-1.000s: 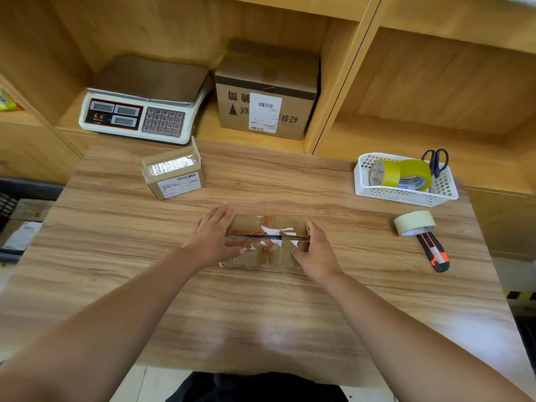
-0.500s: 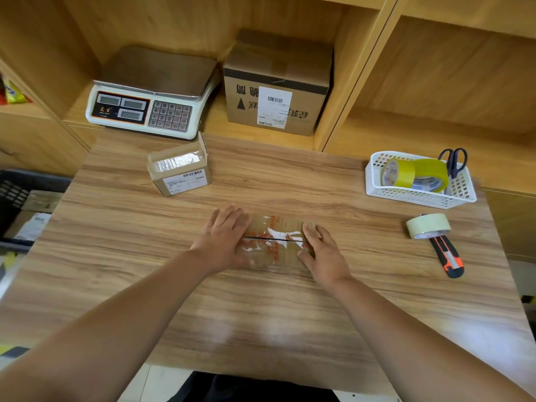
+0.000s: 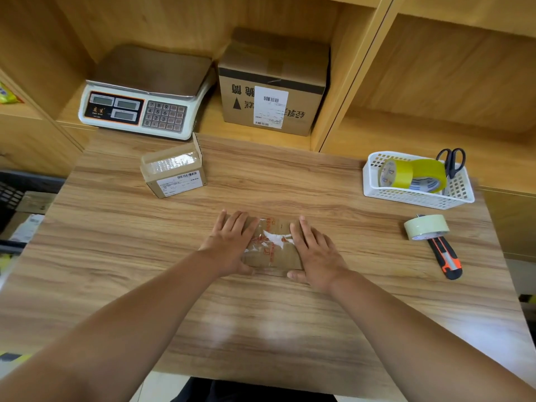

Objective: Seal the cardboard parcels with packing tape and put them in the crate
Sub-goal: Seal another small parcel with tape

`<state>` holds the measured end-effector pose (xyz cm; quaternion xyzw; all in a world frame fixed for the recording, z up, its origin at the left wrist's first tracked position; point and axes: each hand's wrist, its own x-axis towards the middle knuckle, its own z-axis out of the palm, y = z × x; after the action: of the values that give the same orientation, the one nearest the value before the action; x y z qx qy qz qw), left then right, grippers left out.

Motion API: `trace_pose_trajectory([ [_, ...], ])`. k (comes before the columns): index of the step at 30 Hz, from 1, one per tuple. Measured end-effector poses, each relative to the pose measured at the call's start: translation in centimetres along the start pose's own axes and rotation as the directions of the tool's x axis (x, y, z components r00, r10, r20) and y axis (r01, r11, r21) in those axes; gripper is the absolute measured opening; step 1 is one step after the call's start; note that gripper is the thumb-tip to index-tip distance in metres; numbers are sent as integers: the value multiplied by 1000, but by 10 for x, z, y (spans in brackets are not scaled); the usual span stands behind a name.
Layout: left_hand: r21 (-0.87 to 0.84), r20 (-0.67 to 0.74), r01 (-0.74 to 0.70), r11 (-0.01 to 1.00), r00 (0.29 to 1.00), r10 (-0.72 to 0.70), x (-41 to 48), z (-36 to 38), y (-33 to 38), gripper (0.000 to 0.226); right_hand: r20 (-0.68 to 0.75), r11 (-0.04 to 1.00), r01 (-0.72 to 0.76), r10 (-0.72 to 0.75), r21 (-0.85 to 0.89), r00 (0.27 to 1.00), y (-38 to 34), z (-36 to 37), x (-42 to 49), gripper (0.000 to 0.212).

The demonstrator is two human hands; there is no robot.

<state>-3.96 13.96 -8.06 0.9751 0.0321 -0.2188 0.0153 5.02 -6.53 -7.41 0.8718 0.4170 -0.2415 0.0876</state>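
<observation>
Step in hand, as I read it: pressing the clear tape flat on the small parcel (image 3: 272, 248) at mid-counter (image 3: 261, 329). Left hand (image 3: 232, 245) lies flat on the parcel's 9 o'clock end and right hand (image 3: 316, 253) on its 3 o'clock end. Fingers on both are straight and spread toward 12, nothing is gripped, and the thumbs sit at the parcel's 6 o'clock edge. Only the shiny middle strip of the top shows between the hands, with some wrinkled glare on the tape. To do it well: keep the palms flat, rub outward from the seam toward 9 and 3, then wrap the tape ends down over the sides so no corner lifts. Hold the parcel steady against the counter so it doesn't slide. Whether the seam is fully closed I can't tell, because the hands cover both ends. A second parcel (image 3: 174, 172) with a label, tape on top and one flap standing up sits at 11 o'clock, well clear of the left hand. The tape roll (image 3: 426, 227) is at 3 o'clock, touching the knife (image 3: 445, 256), well off the right hand. The basket (image 3: 417, 195) behind it at 2 o'clock holds yellow tape and scissors. A dark crate (image 3: 11, 192) shows at 9 o'clock, off the counter edge and partly cut off. Likely next for this parcel is a lift over to 9.
</observation>
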Motion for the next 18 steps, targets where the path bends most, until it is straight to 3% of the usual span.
trace_pose_trajectory([
  [8, -21, -25, -5, 1000, 1000, 4, 0, -1, 4, 120, 53, 999, 2, 1, -44, 999, 2, -1, 2, 100],
  [12, 14, -87, -41, 999, 995, 42, -4, 7, 19, 109, -8, 1000, 11, -11, 3, 1000, 7, 2, -1, 102],
  [18, 74, -90, 30, 997, 996, -23, -3, 13, 35, 106, -83, 991, 34, -24, 126, 996, 31, 13, -29, 93],
])
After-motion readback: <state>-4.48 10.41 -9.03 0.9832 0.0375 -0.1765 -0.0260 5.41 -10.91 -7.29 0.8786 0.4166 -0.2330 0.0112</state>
